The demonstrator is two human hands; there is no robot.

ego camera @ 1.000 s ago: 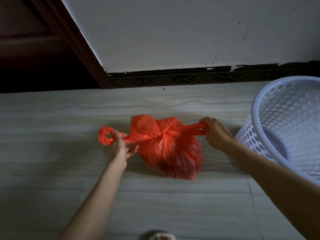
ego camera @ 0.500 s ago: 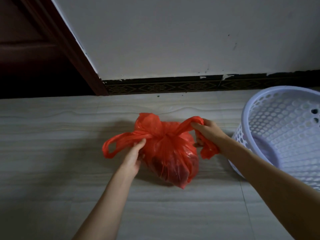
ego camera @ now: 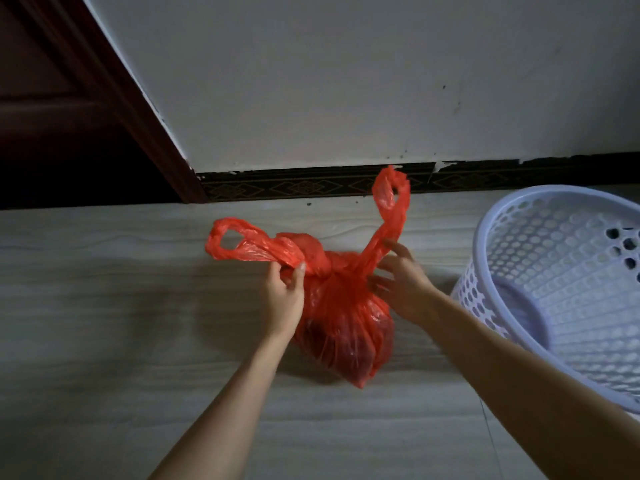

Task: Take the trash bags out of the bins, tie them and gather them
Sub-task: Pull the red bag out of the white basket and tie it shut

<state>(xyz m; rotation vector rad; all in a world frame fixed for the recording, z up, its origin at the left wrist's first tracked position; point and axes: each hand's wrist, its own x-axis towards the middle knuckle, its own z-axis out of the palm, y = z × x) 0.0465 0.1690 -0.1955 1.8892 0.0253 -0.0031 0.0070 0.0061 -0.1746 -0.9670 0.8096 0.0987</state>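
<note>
Tying in progress: the red trash bag [ego camera: 346,323], out of the white bin [ego camera: 554,289] at right, sits mid-frame on the floor [ego camera: 104,341]. Left hand [ego camera: 285,299] pinches the left handle loop [ego camera: 242,245]; right hand [ego camera: 401,285] grasps the upright loop [ego camera: 389,209]. One knot apparently made; further knotting and gathering remain.

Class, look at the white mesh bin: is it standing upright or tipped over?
Tipped. The white mesh bin lies on its side on the floor, its open mouth facing the camera, with no bag inside.
</note>
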